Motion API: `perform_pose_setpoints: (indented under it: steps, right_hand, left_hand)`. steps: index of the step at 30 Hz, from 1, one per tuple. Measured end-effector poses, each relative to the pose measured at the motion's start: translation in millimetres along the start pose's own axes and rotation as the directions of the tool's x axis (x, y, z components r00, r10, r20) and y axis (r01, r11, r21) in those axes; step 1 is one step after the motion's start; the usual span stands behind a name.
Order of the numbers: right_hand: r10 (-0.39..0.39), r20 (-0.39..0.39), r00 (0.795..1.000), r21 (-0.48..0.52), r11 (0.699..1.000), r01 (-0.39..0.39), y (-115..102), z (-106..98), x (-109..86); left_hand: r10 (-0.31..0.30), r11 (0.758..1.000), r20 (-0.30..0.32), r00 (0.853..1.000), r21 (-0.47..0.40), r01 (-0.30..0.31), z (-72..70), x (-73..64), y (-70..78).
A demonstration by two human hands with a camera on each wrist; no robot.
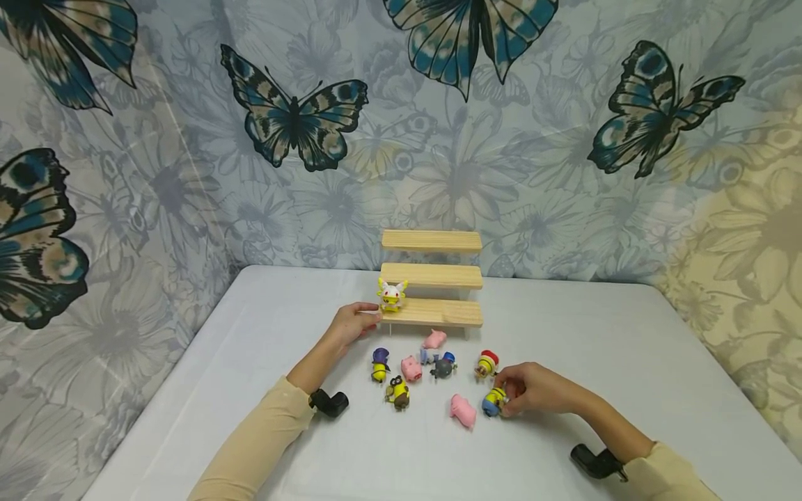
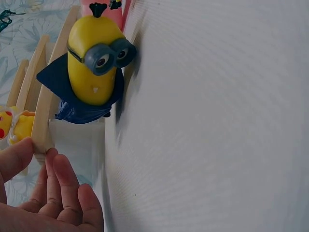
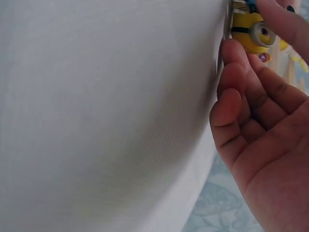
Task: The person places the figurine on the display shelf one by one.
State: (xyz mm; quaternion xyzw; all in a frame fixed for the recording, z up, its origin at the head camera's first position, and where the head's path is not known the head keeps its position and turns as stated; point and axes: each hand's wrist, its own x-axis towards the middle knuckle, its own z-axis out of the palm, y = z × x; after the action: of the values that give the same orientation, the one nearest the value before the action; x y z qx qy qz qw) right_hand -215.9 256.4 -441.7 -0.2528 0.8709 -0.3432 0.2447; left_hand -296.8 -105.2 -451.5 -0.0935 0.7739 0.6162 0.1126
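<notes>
My left hand point(image 1: 352, 325) pinches the left end of the lowest step of a three-tier wooden display shelf point(image 1: 438, 313), thumb above and fingertips below in the left wrist view. Beside it on that step stands a yellow figure with a white hood point(image 1: 392, 297). With my right hand point(image 1: 532, 390) I hold a yellow Minion figure in blue point(image 1: 493, 402) at the table surface; the right wrist view shows its goggle point(image 3: 263, 34) between thumb and fingers. A red-capped Minion figure point(image 1: 486, 364) is just behind it, and a pink pig figure point(image 1: 463, 411) lies to its left.
On the white table point(image 1: 564, 334), several figures lie before the shelf: a purple-hatted Minion point(image 1: 379, 365), a brown-and-yellow Minion point(image 1: 397, 393), a pink pig point(image 1: 411, 368), another pig point(image 1: 435, 339) and a grey figure with blue point(image 1: 443, 366). Behind stands a butterfly-patterned backdrop point(image 1: 426, 174).
</notes>
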Motion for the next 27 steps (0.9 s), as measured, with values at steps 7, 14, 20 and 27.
perform_pose_setpoints:
  steps: [7,14,20,27]
  right_hand:
    - [-0.065,-0.070,0.995,-0.082,0.995,0.059,-0.4,2.9,-1.3]
    - [-0.043,-0.135,0.990,-0.092,0.995,0.030,-1.8,2.8,-1.7]
    - [0.001,-0.118,0.993,-0.027,1.000,-0.004,-1.3,2.0,-2.6]
    - [0.053,-0.061,0.997,0.078,0.996,-0.048,0.3,1.7,-4.1]
  left_hand:
    - [-0.003,1.000,0.000,1.000,0.011,0.003,-0.7,-0.2,1.5]
    - [-0.013,1.000,-0.003,1.000,0.012,0.013,-0.7,0.4,1.8]
    - [-0.012,1.000,-0.006,1.000,0.015,0.012,-0.8,0.8,1.7]
    - [-0.014,1.000,-0.003,1.000,0.027,0.014,-0.9,1.0,1.7]
